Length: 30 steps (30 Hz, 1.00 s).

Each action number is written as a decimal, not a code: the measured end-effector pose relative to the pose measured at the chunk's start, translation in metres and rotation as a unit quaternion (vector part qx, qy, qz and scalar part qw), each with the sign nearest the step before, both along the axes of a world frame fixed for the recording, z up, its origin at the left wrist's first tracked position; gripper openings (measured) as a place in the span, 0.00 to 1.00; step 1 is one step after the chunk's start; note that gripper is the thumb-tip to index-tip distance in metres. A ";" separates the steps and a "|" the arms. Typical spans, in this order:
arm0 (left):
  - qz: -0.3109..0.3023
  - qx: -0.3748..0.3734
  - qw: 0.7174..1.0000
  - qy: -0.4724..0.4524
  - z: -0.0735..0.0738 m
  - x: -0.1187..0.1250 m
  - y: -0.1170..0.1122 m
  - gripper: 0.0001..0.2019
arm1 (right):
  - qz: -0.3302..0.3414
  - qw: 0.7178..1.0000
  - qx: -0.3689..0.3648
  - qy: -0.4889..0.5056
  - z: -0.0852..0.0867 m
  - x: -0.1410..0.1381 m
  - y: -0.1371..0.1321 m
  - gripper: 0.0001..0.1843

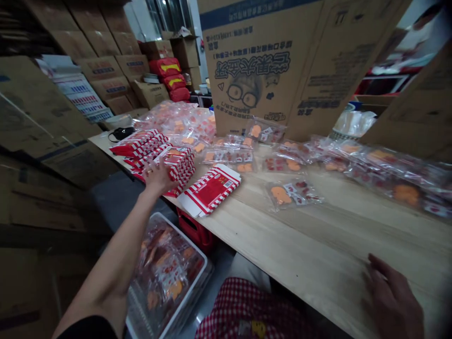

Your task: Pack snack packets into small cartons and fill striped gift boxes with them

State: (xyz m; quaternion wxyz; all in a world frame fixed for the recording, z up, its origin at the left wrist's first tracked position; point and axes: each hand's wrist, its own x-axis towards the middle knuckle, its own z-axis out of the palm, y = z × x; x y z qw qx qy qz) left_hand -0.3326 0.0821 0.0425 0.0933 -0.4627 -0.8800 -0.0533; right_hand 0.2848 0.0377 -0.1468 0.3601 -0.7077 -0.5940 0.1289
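Observation:
My left hand (159, 179) is closed around the near side of a stack of flattened red-and-white striped snack boxes (181, 162), with its fingertips partly hidden against the cartons. More striped boxes lean in a row behind and to the left. Beside the stack, a single flattened striped box (212, 189) lies with a white flap toward me. My right hand (395, 296) is low over the table at the right, fingers loosely extended and holding nothing. The nearest clear packet (294, 194), with an orange piece and small sachets inside, lies on the table between the hands.
Clear packets (384, 162) line the back of the wooden table (318, 245), and more are heaped at its far left. A large cardboard carton (261, 70) stands behind. Below the table edge, a plastic bin (165, 278) holds packets, beside a red stool (196, 230).

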 end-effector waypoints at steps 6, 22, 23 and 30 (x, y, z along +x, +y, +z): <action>-0.149 -0.143 0.977 -0.059 -0.078 0.114 0.000 0.47 | -0.022 0.996 -0.062 0.060 0.014 -0.007 0.000 0.32; -0.485 -0.114 0.866 -0.037 -0.122 0.314 -0.098 0.34 | 0.189 0.969 -0.106 -0.117 0.117 -0.126 0.017 0.28; -0.506 -0.141 0.848 -0.067 -0.126 0.325 -0.103 0.35 | 0.161 0.964 -0.158 -0.138 0.110 -0.125 0.018 0.28; -0.412 -0.177 0.880 -0.157 -0.112 0.334 -0.063 0.47 | 0.093 0.959 -0.210 -0.165 0.060 -0.114 -0.010 0.34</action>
